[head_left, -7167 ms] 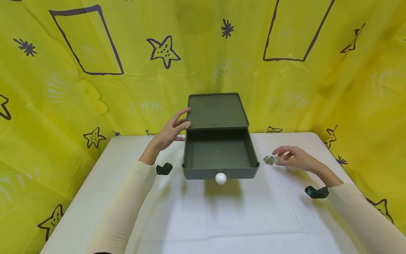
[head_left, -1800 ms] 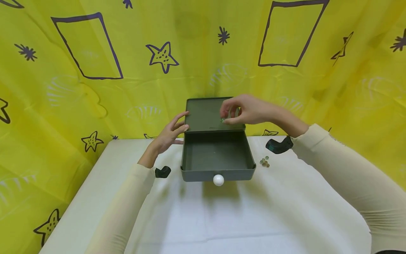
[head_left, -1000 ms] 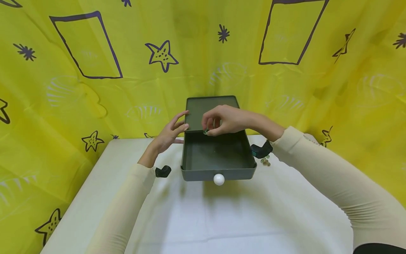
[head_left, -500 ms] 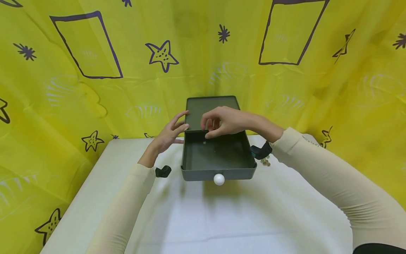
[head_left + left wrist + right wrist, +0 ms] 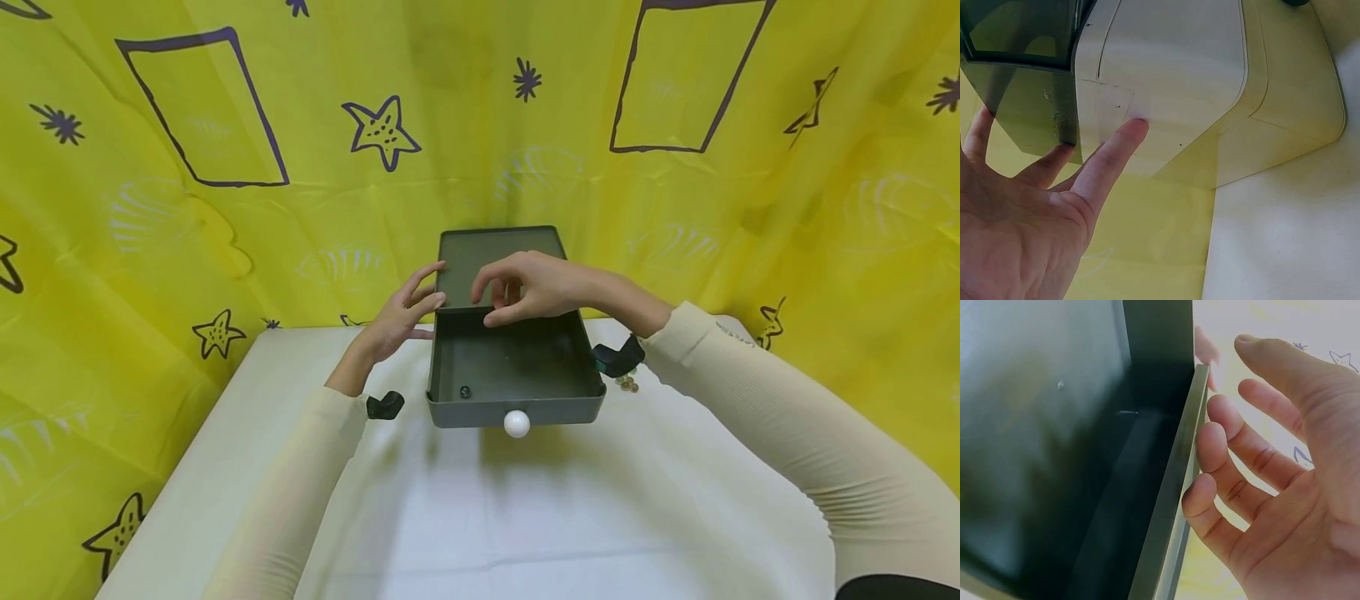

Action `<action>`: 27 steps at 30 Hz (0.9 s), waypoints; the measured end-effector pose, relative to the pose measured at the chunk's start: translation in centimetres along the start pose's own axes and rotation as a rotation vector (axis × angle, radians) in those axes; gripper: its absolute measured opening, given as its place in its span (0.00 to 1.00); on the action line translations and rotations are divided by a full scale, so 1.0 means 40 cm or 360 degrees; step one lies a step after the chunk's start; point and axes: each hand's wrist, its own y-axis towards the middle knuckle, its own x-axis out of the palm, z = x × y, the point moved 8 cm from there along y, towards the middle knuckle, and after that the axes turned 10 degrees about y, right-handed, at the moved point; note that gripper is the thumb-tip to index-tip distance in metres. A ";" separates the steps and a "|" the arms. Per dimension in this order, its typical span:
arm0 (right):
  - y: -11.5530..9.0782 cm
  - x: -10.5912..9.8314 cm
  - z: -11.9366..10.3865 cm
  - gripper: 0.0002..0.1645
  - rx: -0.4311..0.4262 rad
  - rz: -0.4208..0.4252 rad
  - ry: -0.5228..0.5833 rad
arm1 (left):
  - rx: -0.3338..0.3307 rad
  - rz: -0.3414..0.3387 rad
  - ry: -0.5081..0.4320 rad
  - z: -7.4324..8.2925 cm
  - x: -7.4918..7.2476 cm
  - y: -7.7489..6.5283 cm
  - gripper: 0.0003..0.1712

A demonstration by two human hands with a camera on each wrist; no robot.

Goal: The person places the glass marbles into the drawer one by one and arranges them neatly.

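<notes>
A grey-green drawer (image 5: 517, 412) with a round white knob (image 5: 517, 423) stands pulled out from its box (image 5: 491, 250). Inside it, close to the front left corner, lies one dark glass marble (image 5: 465, 392). My right hand (image 5: 536, 286) is over the back of the drawer, fingers loosely bent, thumb and forefinger apart with nothing between them. In the right wrist view those fingers (image 5: 1213, 447) are beside an edge of the box. My left hand (image 5: 397, 321) touches the box's left side with spread fingers; the left wrist view shows a fingertip (image 5: 1138, 125) against the pale side wall.
Several more glass marbles (image 5: 628, 383) lie on the white table (image 5: 480, 517) right of the drawer, partly covered by the right wrist's black camera (image 5: 618, 357). A yellow curtain (image 5: 315, 208) with drawn stars hangs behind and at both sides.
My right hand came from the marbles on the table, carried one over the drawer and let it go. The marble dropped in and rolled to the front left. The left hand stayed put.
</notes>
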 end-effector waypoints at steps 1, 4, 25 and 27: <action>0.000 -0.001 0.000 0.18 -0.0003 0.0004 0.0003 | 0.0001 -0.0001 0.0002 0.000 0.000 0.000 0.35; -0.003 -0.004 0.001 0.18 -0.0010 0.0021 0.0012 | -0.0001 0.0005 0.0006 0.001 -0.001 -0.002 0.35; -0.150 -0.138 0.026 0.14 0.0010 0.0573 0.0015 | 0.0010 0.0004 -0.0005 -0.001 -0.001 -0.001 0.35; -0.170 -0.153 0.033 0.13 0.0024 0.0620 -0.0006 | 0.0015 0.0008 -0.0004 0.001 -0.001 0.000 0.35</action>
